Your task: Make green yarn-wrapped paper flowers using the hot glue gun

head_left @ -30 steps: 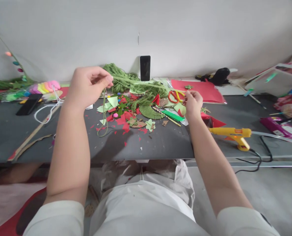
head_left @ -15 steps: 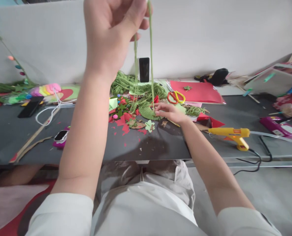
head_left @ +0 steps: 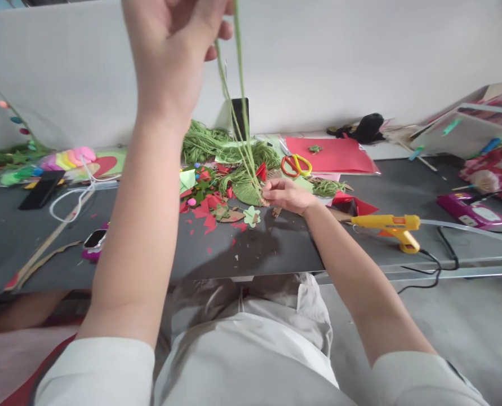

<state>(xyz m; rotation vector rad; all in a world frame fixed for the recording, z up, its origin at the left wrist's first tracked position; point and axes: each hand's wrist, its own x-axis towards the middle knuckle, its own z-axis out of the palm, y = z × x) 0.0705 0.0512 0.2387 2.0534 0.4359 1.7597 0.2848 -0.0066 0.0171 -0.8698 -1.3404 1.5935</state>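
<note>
Above the counter [head_left: 200,268], our pinched left grip [head_left: 170,51] now holds green yarn [head_left: 241,73] higher, drawn out from our pinching right grip [head_left: 287,195].

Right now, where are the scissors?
In the head view, right of centre, the scissors lie at the left edge of the red sheet, just beyond the right hand.
</note>
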